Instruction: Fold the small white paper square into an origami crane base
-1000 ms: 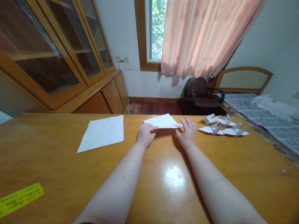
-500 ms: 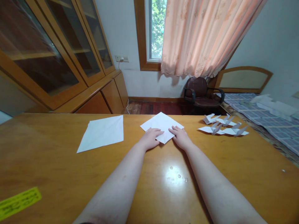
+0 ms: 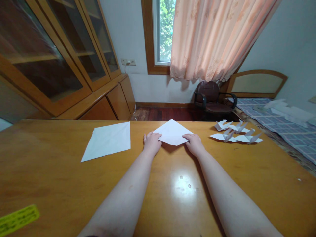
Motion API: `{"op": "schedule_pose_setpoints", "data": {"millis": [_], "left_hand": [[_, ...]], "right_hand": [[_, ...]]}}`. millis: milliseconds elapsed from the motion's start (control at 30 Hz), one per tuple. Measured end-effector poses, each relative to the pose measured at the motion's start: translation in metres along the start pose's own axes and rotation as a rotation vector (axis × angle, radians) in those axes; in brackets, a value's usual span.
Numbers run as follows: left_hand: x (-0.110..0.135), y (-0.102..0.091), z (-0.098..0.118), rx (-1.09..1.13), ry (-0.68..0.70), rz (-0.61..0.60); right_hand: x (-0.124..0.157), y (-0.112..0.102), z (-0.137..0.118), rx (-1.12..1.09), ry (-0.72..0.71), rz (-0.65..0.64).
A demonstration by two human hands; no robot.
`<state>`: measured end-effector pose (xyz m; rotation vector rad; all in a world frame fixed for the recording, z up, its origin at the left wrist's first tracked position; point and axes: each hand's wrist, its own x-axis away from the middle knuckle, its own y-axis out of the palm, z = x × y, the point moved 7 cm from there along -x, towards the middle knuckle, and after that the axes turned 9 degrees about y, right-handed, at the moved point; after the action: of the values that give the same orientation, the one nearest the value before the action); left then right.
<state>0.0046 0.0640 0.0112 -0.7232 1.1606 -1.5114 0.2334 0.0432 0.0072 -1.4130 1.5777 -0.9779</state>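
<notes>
A white sheet of paper [image 3: 172,130], its outline a diamond, is in front of me near the table's far edge. Its near part is bent up off the wood, with a shadow beneath. My left hand [image 3: 152,143] grips the left corner, thumb on top and fingers partly hidden. At the right corner my right hand [image 3: 195,144] pinches the paper in the same way. Farther left lies a second white sheet [image 3: 110,141], flat and touched by neither hand.
Several folded white paper cranes [image 3: 234,131] stand at the table's far right. A yellow label with dark writing [image 3: 18,219] shows at the lower left. Beyond the wooden table [image 3: 172,210] are a dark red armchair [image 3: 208,95], a bed and a glass-fronted cabinet [image 3: 74,75].
Both hands have shifted from the sheet's near edges out to its left and right corners. The near part of the paper has lifted off the table.
</notes>
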Motion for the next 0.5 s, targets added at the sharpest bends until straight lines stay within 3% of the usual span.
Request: {"op": "schedule_pose_setpoints", "data": {"millis": [233,500], "left_hand": [[0.001,-0.009,0.008,0.091,0.043,0.080],[0.001,-0.011,-0.002,0.071,-0.080,0.095]], "right_hand": [[0.004,-0.014,-0.002,-0.087,0.059,0.071],[0.002,-0.016,0.012,-0.099,0.233,0.124]]}}
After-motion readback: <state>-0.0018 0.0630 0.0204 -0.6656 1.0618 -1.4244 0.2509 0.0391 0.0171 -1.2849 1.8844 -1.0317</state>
